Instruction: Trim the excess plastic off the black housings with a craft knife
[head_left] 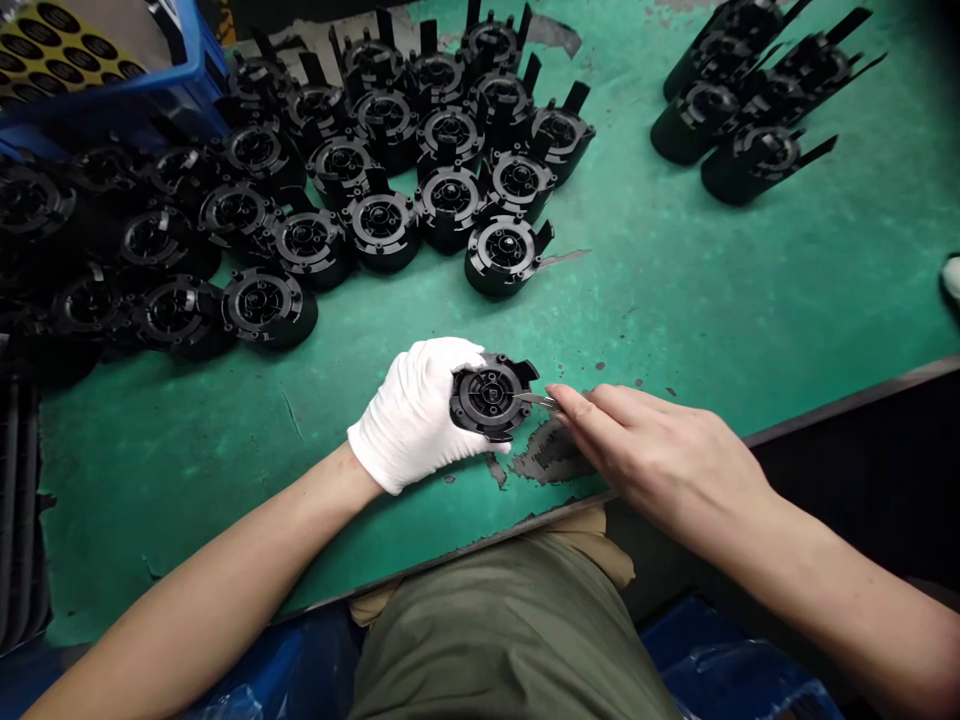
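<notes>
The cloth-gloved left hand [420, 412] grips a ribbed, round part [490, 394] from its left, the right hand [651, 440] pinching a metal tool [537, 400] opposite.

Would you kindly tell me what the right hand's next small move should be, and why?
Probably a slight inward nudge of the thin metal tool: the right hand holds it with its tip over the face of the black part, while the gloved left hand grips that part by its side. Whether the tip touches is unclear, so gently seems best.
</notes>
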